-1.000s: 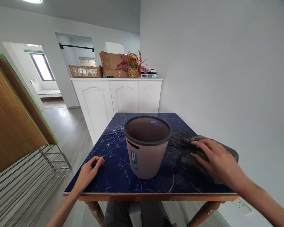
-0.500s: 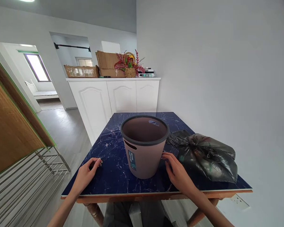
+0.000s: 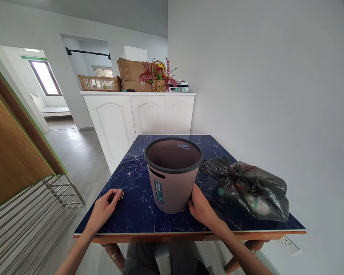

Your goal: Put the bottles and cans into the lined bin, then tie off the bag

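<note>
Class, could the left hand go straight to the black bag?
Probably not: the bin stands between the left hand and the black bag, with the right hand at the bin's side.

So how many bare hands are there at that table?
2. The left hand rests on the dark-blue marbled tabletop, left of the round, dusty-pink plastic bin; the right hand is at the bin's right side, partly hidden behind it. No others show.
</note>
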Demonstrator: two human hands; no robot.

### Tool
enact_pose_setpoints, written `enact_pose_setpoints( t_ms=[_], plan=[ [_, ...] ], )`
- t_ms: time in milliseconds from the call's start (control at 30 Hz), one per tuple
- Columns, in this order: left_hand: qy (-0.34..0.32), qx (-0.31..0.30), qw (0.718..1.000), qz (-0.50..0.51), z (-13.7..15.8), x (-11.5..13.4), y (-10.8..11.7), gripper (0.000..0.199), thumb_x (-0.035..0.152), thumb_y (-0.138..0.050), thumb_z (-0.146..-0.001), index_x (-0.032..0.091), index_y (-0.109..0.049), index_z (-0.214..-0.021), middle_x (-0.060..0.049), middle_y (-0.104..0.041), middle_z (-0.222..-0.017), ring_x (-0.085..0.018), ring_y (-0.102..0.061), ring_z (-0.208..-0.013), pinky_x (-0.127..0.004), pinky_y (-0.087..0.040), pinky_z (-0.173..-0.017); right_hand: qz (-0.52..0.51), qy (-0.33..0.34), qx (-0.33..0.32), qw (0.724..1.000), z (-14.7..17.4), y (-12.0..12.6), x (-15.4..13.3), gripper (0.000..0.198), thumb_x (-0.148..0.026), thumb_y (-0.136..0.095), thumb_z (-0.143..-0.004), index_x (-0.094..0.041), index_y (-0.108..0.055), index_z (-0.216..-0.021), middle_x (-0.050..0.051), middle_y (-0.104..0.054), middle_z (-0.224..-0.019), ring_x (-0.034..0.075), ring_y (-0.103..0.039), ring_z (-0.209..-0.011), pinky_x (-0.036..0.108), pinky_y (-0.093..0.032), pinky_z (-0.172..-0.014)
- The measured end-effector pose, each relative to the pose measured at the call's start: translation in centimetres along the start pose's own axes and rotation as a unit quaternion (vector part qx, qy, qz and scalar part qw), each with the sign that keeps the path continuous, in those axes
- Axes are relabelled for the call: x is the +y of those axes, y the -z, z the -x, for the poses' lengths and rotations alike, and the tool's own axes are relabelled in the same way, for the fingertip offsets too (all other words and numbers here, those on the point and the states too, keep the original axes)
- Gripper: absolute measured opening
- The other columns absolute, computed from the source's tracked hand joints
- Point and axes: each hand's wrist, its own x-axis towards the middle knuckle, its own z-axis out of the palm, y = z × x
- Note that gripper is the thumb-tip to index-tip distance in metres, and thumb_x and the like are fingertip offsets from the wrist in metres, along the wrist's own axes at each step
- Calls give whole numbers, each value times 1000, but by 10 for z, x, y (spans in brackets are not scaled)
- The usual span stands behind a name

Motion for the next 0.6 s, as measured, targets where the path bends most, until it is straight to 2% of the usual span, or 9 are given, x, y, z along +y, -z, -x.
enact_pose_setpoints(
  t_ms=[100,200,300,400,467,600],
  plan=[
    [-3,3,1000,-1,1,2,1,61,79,-45,-93,23,-69,-87,0,-74,-81,-19,-58,-62,-29,-45,-62,29,-18,-8,999,-14,-13,-5,97,-4,-45,-82,-21,-14,-171,16,-43,-166,32,-40,-155,53,-39,-127],
    [-6,7,1000,-5,1,4,1,61,78,-45,-93,23,-70,-86,0,-74,-78,-19,-56,-58,-28,-44,-59,67,-44,-23,997,-31,-24,-7,91,-5,-45,-85,-19,-19,-171,15,-38,-171,31,-35,-159,50,-36,-128],
    [-12,11,1000,-5,2,4,1,60,78,-46,-93,24,-71,-87,-1,-75,-81,-20,-60,-62,-28,-46,-60,115,-86,-31,989,-46,-26,1,80,-9,-48,-90,-11,-31,-168,19,-30,-175,37,-22,-164,54,-26,-130],
    [-16,10,1000,1,2,3,1,59,77,-47,-94,24,-72,-87,-1,-77,-83,-21,-63,-67,-28,-48,-64,164,-145,-19,975,-58,-18,18,64,-22,-47,-101,-5,-40,-163,26,-23,-176,45,-11,-164,64,-16,-129],
    [-16,8,1000,6,2,2,0,58,76,-48,-94,24,-72,-88,-1,-76,-82,-20,-62,-66,-29,-48,-64,189,-186,-10,964,-64,-12,29,61,-35,-41,-108,0,-45,-159,32,-20,-174,50,-12,-163,69,-17,-125],
    [-10,9,1000,11,2,0,-2,57,75,-49,-94,23,-72,-88,-1,-75,-80,-20,-62,-65,-29,-47,-65,210,-256,-4,944,-72,-4,45,73,-52,-36,-111,3,-47,-157,38,-24,-170,55,-23,-157,73,-24,-118]
  ],
)
